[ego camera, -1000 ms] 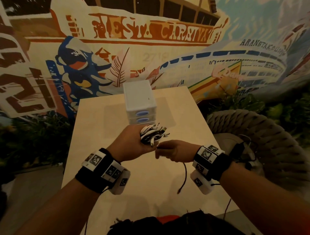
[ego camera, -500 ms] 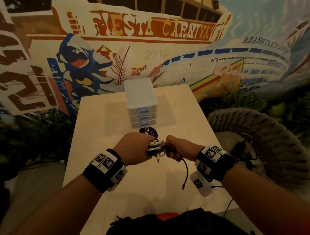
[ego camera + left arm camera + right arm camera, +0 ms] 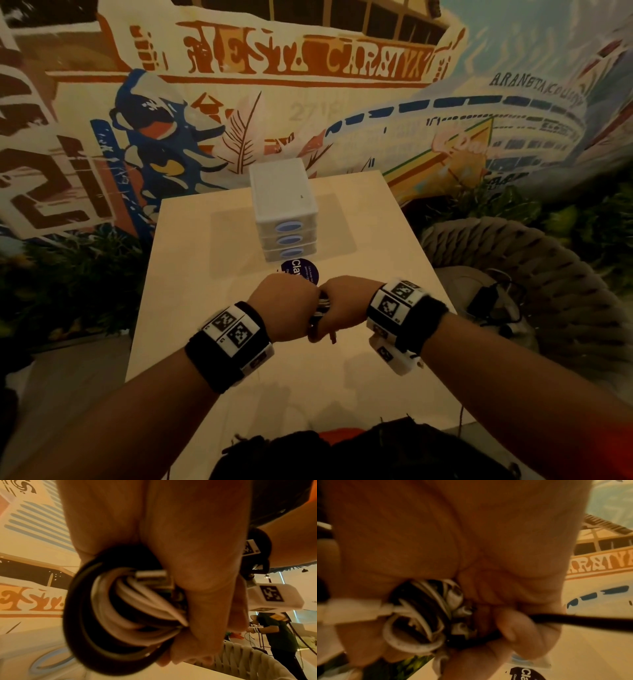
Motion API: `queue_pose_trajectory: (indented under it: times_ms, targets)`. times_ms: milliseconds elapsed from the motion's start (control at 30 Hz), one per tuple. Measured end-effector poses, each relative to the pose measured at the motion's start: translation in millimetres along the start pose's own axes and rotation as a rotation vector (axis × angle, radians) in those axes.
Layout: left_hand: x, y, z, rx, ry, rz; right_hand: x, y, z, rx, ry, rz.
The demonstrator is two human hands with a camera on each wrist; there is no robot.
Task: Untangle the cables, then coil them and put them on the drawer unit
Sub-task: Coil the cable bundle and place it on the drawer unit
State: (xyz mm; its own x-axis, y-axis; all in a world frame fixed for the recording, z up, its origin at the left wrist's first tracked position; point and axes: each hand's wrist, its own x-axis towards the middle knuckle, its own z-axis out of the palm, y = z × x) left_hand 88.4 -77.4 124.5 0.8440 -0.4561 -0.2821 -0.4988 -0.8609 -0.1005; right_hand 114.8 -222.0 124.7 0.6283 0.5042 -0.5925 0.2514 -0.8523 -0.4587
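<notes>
Cables (image 3: 120,612) — a mixed bundle of black and white leads — sit wound into a tight coil held between both fists, above the near part of the pale table (image 3: 205,342) and short of the white drawer unit (image 3: 282,205). The left hand (image 3: 284,310) has its fingers curled hard round the loops; the left wrist view shows black turns on the outside, white turns inside and a metal plug end tucked against the palm. The right hand (image 3: 346,308) is closed too, its fingers pinching a black cable tail (image 3: 573,620) that runs out past them, pressed close against the coil.

By my reading the bundle is light and soft, but springy: thin leads want to unwind once pressure comes off, and smooth jackets slide over each other. The plug ends are the only stiff parts, and they can snag a loop. The safest hold looks to be across the whole thickness of the coil, squeezing all turns together, with the loose tail tucked in or trapped under a finger. Lifted by 1 strand alone, the coil would likely sag and spill. The top of the drawer unit is flat and bare, so a coil set there may relax a little.
</notes>
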Motion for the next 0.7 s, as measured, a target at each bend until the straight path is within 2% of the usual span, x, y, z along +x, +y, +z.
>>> queue_pose_trajectory:
  times_ms: [267,500,700]
  targets:
    - [-7,-2,10,-0.187,-0.044,-0.054,-1,-3,6,-0.07,-0.007,-0.051]
    - [-21,-6,11,-0.151,0.146,-0.046,-9,-2,0,-0.082,0.009,-0.109]
    - [-17,1,8,-0.146,0.048,-0.069,-13,-3,-3,-0.172,0.019,-0.071]
